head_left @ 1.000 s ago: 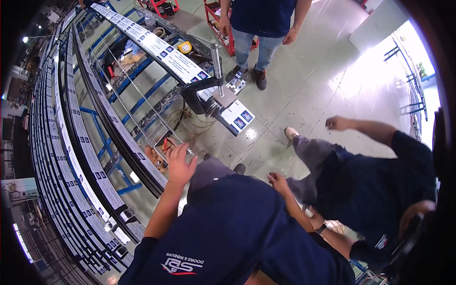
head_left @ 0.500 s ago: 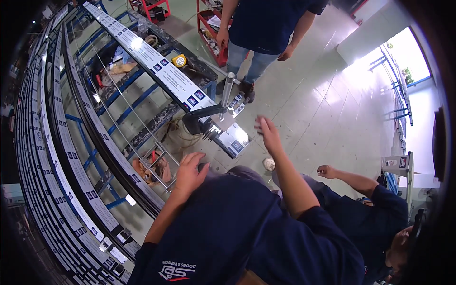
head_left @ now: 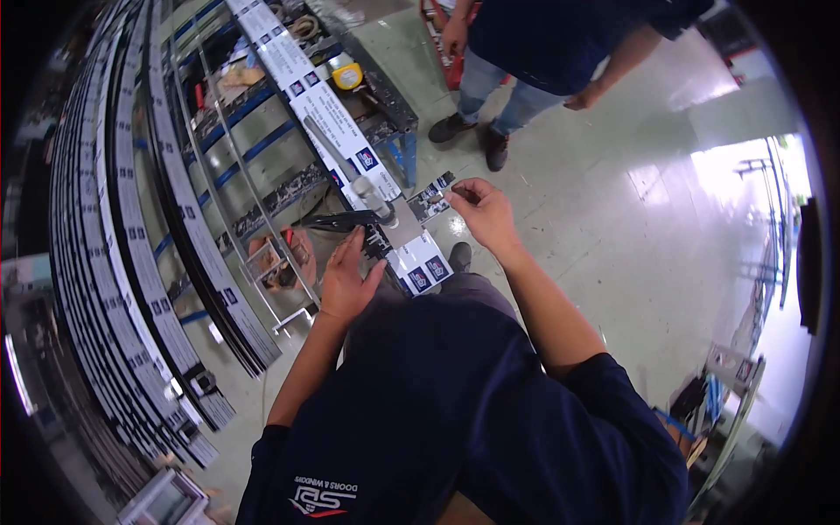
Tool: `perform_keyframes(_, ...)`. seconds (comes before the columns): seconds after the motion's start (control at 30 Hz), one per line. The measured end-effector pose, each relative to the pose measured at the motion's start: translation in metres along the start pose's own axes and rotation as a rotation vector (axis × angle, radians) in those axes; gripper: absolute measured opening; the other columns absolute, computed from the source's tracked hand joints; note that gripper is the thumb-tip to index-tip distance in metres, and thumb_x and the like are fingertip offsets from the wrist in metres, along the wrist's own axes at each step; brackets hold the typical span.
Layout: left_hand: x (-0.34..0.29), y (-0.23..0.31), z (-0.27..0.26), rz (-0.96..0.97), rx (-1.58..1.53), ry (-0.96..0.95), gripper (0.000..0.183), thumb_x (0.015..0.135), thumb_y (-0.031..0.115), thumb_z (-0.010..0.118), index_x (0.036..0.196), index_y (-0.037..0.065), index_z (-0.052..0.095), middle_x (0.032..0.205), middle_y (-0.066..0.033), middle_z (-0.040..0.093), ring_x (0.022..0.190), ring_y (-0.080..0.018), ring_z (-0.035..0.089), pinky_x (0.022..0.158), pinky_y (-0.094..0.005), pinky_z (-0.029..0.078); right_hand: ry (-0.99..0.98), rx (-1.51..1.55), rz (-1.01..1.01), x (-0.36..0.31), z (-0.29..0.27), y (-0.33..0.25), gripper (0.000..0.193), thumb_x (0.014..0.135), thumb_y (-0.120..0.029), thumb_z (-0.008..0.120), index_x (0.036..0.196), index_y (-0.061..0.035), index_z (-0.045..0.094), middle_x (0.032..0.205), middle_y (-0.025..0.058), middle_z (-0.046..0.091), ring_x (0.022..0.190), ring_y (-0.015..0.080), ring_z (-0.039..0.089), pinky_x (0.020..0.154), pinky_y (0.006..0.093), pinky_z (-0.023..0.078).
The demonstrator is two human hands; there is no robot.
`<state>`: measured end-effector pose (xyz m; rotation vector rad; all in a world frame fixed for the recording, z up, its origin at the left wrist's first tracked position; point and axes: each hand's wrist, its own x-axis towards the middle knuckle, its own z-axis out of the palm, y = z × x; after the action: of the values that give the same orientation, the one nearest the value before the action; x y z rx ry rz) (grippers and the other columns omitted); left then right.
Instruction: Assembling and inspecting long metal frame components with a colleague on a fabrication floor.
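Note:
A long profile (head_left: 325, 105) wrapped in white printed film runs from the far left toward me, its near end (head_left: 420, 269) by my lap. Across that end sits a metal fixture with a grey cylinder (head_left: 373, 198), a flat plate (head_left: 402, 226) and a black arm (head_left: 337, 221). My left hand (head_left: 346, 282) lies with fingers stretched and apart at the profile's left side, fingertips by the black fittings (head_left: 376, 241). On the other side, my right hand (head_left: 484, 214) has thumb and forefinger closed at the outer end of a small metal strip (head_left: 431, 199) jutting from the fixture.
Several wrapped profiles (head_left: 133, 227) lie along the left on a blue frame. A yellow tape measure (head_left: 347, 76) rests on the bench (head_left: 385, 109). Beyond it stands a co-worker (head_left: 534, 52). A stand (head_left: 731, 376) is at the right, and a thin metal frame (head_left: 262, 271) lies left of my hand.
Both hands have come in to the near end of the profile, the right one closing at the strip. My view has shifted, and a second co-worker on the right is out of sight.

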<state>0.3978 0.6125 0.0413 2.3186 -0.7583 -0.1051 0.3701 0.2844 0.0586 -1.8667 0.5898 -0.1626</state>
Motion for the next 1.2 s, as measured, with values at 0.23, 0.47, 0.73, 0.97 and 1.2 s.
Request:
perform_keyframes(0.23,-0.003,0.048,0.034,-0.222,0.110,0.159,0.083,0.098,0.027,0.088,0.166,-0.007,0.052,0.162,-0.0325,0.062,0.148,-0.0492,0.062,0.123,-0.0510,0.052,-0.133,0.068,-0.115,0.043,-0.011,-0.009,0.030,0.107,-0.026,0.084,0.123,0.0000,0.087,0.094,0.0091,0.085,0.084,0.0112,0.077,0.080,0.0287,0.061)
perform_keyframes(0.47,-0.010,0.055,0.044,-0.305,0.094,0.190,0.083,0.099,0.027,0.087,0.165,-0.007,0.052,0.162,-0.0326,0.061,0.151,-0.0492,0.059,0.126,-0.0510,0.049,-0.346,0.077,-0.111,0.059,-0.023,0.003,0.035,0.109,-0.027,0.082,0.128,0.0018,0.084,0.102,0.0134,0.086,0.083,0.0133,0.078,0.079,0.0285,0.061)
perform_keyframes(0.73,-0.033,0.129,0.079,-0.326,-0.500,-0.034,0.031,0.106,0.018,0.085,0.130,0.000,0.076,0.116,-0.0100,0.077,0.105,-0.0188,0.074,0.092,-0.0337,0.059,-0.266,0.085,0.268,0.027,-0.137,0.195,0.061,0.114,-0.052,0.069,0.140,0.0028,0.074,0.116,0.0171,0.082,0.099,0.0259,0.082,0.092,0.0390,0.063)
perform_keyframes(0.97,0.071,0.194,0.164,-0.587,-1.115,-0.668,0.040,0.118,0.016,0.068,0.154,-0.001,0.064,0.134,-0.0084,0.076,0.124,-0.0167,0.071,0.112,-0.0315,0.054,-0.135,-0.588,0.639,-0.055,-0.336,0.378,0.062,0.107,-0.060,0.069,0.133,-0.0058,0.084,0.130,0.0214,0.084,0.120,0.0384,0.081,0.108,0.0494,0.061)
perform_keyframes(1.2,0.185,0.264,0.316,-0.426,-0.444,-0.768,0.056,0.109,0.034,0.080,0.152,0.000,0.068,0.140,-0.0176,0.079,0.126,-0.0261,0.077,0.108,-0.0382,0.059,-0.068,-0.395,0.797,-0.078,-0.506,0.490,0.061,0.104,-0.060,0.070,0.132,-0.0085,0.086,0.136,0.0202,0.082,0.133,0.0404,0.075,0.116,0.0467,0.057)
